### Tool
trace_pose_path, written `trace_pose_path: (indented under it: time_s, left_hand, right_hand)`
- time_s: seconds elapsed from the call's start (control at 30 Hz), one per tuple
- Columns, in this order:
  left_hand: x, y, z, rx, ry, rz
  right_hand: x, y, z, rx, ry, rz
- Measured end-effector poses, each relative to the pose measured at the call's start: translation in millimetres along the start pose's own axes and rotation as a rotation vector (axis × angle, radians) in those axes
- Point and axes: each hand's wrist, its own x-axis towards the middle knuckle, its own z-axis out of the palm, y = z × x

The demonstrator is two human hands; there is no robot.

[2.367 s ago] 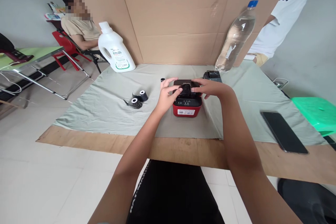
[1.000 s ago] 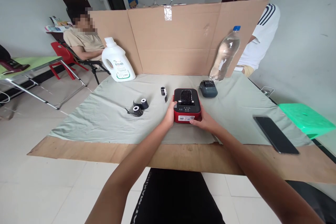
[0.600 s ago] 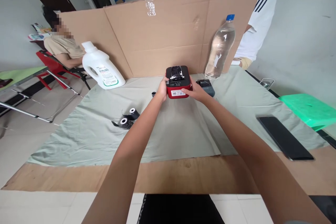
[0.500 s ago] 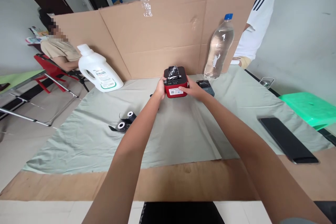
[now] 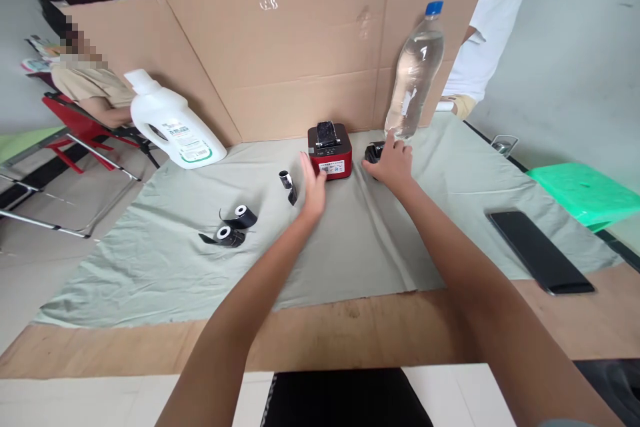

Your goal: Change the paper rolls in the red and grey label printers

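Observation:
A red and black boxy label printer (image 5: 341,168) stands against the cardboard, with a black strip out of its top and a white label in front. My left hand (image 5: 314,188) is at its front left corner, fingers stretched out and holding nothing. My right hand (image 5: 396,165) is closed over a small grey printer (image 5: 373,152) beside it. Only a black, shiny part of that printer shows past the thumb; the grip covers the rest. Left of my left hand lies a small black roll (image 5: 285,178) with a loose tail. Two larger black rolls (image 5: 242,216) lie farther left.
A white jug (image 5: 175,123) and a water bottle (image 5: 416,73) lean against the cardboard screen (image 5: 300,47). A dark phone (image 5: 540,250) lies at the right on the grey-green cloth (image 5: 340,253). A green stool (image 5: 585,193) is beyond. Two people sit behind the screen.
Both hands have let go of the red printer, which now stands on the cloth. The left has drawn slightly away; the right has moved right onto the small grey printer.

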Motion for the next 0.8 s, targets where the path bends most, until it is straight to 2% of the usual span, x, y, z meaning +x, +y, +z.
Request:
trace_pose_path:
  time_s: [0.07, 0.13, 0.23, 0.3, 0.43, 0.57, 0.67, 0.8]
  left_hand:
    - [-37.3, 4.2, -3.3, 0.092, -0.130, 0.084]
    - [-63.8, 7.9, -7.5, 0.129, -0.240, 0.075]
    - [-84.2, 11.7, -15.9, 0.163, -0.355, -0.018]
    - [-90.9, 13.2, -21.5, 0.198, -0.406, -0.029]
    - [-101.2, 18.8, -26.7, 0.288, -0.438, 0.012]
    - [-115.6, 29.5, -28.3, 0.416, -0.477, 0.040]
    - [-128.0, 35.0, -31.8, 0.529, -0.499, 0.043]
    - [-136.4, 36.7, -34.1, 0.644, -0.481, 0.030]
  right_hand:
    - [-8.2, 11.3, 4.5, -0.071, -0.045, 0.111]
    - [-16.0, 17.4, 7.4, -0.086, -0.064, 0.158]
    - [-36.6, 14.3, 2.4, -0.068, -0.020, 0.166]
    - [-60.9, 5.6, -5.5, -0.042, 0.006, 0.148]
    - [-126.6, -20.8, -17.2, 0.003, 0.021, 0.088]
    - [-178.6, -47.1, -12.7, 0.018, 0.001, 0.035]
    - [-196.2, -57.9, -5.7, -0.002, -0.020, -0.004]
    - [-202.8, -60.4, -1.9, -0.039, -0.047, -0.010]
